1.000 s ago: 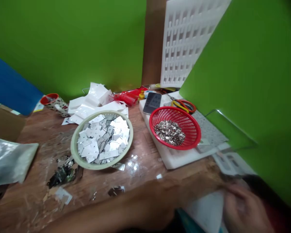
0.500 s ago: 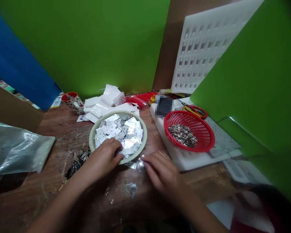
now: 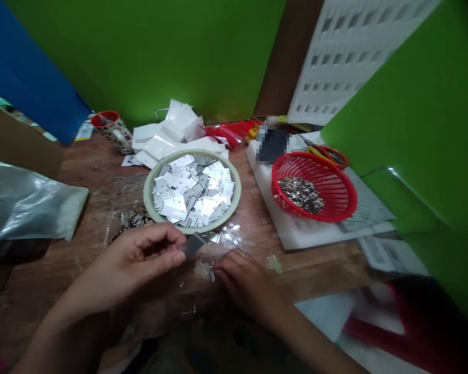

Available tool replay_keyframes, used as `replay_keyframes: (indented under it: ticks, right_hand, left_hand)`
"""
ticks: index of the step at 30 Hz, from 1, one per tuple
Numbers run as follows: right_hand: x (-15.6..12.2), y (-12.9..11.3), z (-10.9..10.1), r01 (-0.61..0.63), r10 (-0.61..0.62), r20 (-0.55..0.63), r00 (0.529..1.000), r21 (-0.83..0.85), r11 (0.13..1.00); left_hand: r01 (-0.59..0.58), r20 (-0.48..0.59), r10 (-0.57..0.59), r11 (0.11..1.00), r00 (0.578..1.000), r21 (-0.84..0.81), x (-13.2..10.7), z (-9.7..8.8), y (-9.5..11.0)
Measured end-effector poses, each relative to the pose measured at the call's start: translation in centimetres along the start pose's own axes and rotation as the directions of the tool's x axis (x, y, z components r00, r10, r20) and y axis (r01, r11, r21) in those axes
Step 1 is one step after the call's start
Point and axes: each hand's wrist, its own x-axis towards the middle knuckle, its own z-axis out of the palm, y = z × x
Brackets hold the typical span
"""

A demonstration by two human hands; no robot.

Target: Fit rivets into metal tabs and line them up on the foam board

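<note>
Between thumb and fingers, my left hand pinches a small flat metal plate, held just in front of the pale round basket. That basket is filled with many similar silvery metal plates. My right hand is low over the table with its fingers pressed together; whatever is in them is too small or hidden to make out. Just left of its fingertips lies a small clear plastic scrap. Small washers are scattered between the basket and my right hand.
A red basket with small shiny metal parts rests on a white foam board. Scissors lie behind it. Dark metal pieces, a plastic bag, a mug and white packaging are at the left and back.
My left hand has come out of the pale basket toward me with a metal plate. My right hand has drawn back from the washers. The camera view has tilted lower.
</note>
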Motion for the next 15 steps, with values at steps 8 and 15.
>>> replay_keyframes:
  ticks: [8, 15]
  right_hand:
    - [5.2, -2.8, 6.2, 0.291, -0.274, 0.114, 0.955, -0.181, 0.94]
    - [6.1, -3.3, 7.2, 0.32, -0.28, 0.169, 0.945, -0.294, 0.901]
  left_hand:
    - [0.239, -0.13, -0.274, 0.943, 0.953, -0.233, -3.9, -0.9, -4.8]
    - [0.184, -0.159, -0.287, 0.864, 0.945, -0.468, -3.0, 1.3, -7.7]
